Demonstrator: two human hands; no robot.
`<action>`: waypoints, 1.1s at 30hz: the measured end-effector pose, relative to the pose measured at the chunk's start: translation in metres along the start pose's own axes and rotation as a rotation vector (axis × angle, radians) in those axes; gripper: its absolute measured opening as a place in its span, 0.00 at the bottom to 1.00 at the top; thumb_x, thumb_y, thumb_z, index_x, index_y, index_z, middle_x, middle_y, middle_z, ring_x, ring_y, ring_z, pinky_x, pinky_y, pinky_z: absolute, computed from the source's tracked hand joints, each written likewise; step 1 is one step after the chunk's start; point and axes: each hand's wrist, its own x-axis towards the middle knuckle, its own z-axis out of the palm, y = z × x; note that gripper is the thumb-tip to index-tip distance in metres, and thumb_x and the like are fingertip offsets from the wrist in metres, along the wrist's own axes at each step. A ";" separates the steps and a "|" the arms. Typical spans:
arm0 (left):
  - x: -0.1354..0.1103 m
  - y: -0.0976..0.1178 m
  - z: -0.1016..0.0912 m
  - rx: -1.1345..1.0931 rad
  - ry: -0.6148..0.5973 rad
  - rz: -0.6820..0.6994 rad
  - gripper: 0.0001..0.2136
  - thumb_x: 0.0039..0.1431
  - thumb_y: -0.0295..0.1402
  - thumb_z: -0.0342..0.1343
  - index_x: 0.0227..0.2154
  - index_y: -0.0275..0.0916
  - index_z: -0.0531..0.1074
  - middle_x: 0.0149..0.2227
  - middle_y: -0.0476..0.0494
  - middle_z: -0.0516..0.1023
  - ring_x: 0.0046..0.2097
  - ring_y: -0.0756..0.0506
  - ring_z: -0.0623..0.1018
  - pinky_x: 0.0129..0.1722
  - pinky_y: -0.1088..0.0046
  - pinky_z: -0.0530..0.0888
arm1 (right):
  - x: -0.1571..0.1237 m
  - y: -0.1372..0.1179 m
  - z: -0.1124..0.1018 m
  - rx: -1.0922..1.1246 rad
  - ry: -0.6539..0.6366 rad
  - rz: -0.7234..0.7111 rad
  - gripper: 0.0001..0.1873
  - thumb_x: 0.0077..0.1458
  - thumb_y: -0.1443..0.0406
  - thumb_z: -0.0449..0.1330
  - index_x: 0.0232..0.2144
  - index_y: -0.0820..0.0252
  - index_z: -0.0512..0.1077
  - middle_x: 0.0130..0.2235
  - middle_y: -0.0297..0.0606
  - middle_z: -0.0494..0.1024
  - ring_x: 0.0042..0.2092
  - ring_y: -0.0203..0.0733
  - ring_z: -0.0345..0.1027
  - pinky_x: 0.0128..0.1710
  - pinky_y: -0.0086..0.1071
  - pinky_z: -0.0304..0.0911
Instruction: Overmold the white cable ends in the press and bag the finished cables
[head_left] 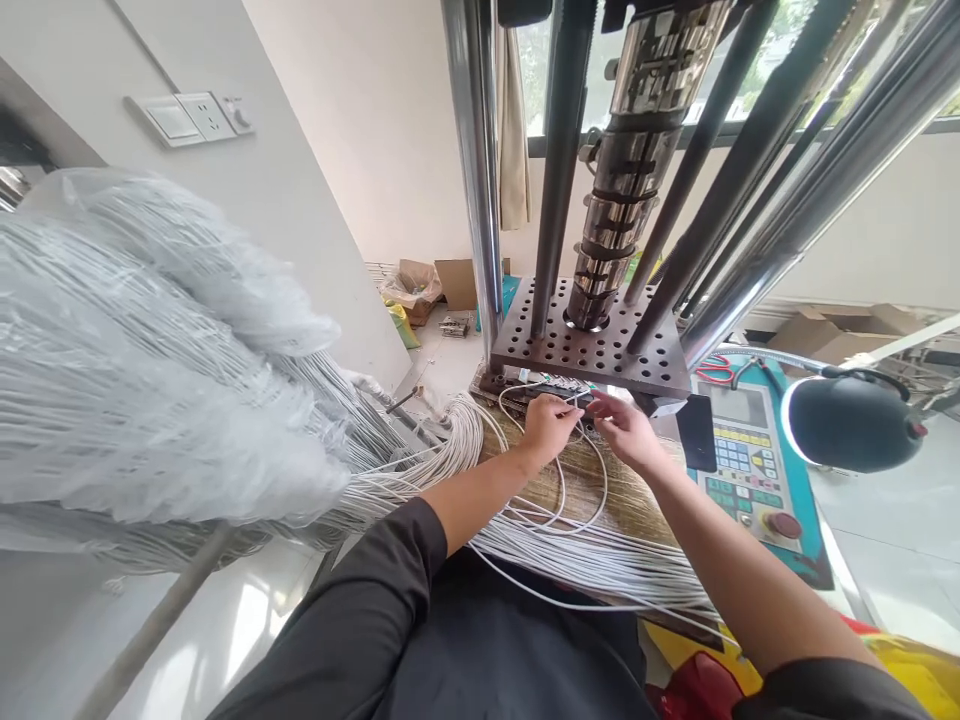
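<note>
My left hand (550, 424) is pinched shut on a thin white cable (563, 487) just in front of the press. Close beside it, my right hand (624, 428) has its fingers partly spread near the cable; I make out nothing held in it. Loops of cable hang beneath both hands over a brown, worn work surface (630, 495). Just beyond my fingertips, a low fixture holding small green and white parts (568, 382) sits under the perforated metal plate (555, 345). The fine ends of the cable are too small to make out.
A large bundle of white cables (600, 570) runs across the table front, near plastic-wrapped bundles (150, 360) on the left. Metal columns (474, 160) rise around the press. At right are a control panel (757, 470), phone (697, 432), red-handled tool (714, 370) and lamp (851, 425).
</note>
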 end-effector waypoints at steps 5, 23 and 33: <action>-0.011 0.000 0.009 0.348 -0.131 0.151 0.03 0.56 0.34 0.65 0.29 0.41 0.81 0.41 0.43 0.78 0.48 0.40 0.74 0.50 0.59 0.72 | -0.011 -0.015 0.012 0.184 0.134 0.199 0.24 0.52 0.50 0.61 0.44 0.61 0.78 0.38 0.43 0.81 0.35 0.42 0.71 0.37 0.36 0.67; 0.006 0.009 -0.005 -0.596 -0.113 -0.839 0.11 0.62 0.33 0.59 0.45 0.34 0.74 0.23 0.51 0.73 0.21 0.51 0.73 0.27 0.71 0.75 | 0.017 -0.014 0.036 -0.207 -0.144 0.225 0.15 0.50 0.55 0.61 0.29 0.58 0.83 0.21 0.35 0.77 0.24 0.38 0.65 0.25 0.31 0.60; 0.027 -0.011 -0.021 -0.156 -0.043 -0.141 0.11 0.65 0.37 0.54 0.36 0.36 0.78 0.34 0.44 0.81 0.35 0.48 0.79 0.37 0.73 0.72 | 0.003 -0.010 0.014 -0.254 0.001 0.049 0.17 0.53 0.55 0.60 0.36 0.59 0.82 0.33 0.43 0.82 0.31 0.45 0.73 0.32 0.39 0.69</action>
